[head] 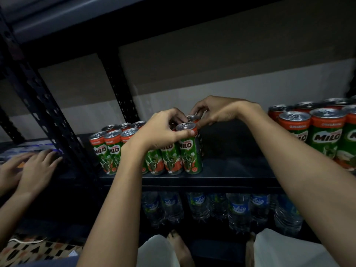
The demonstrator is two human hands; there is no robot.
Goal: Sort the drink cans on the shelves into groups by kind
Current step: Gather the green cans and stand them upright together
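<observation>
On the black shelf (221,178), the left hand (158,130) pinches the rim of the front Milo can (189,149), at the group's right end. Just behind, the right hand (217,110) curls its fingers round the rear can (192,118).

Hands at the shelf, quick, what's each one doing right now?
Left hand: grips the front green and red Milo drink can by its top.
Right hand: fingers curled at the silver top of the can behind, apparently pinching it.
</observation>
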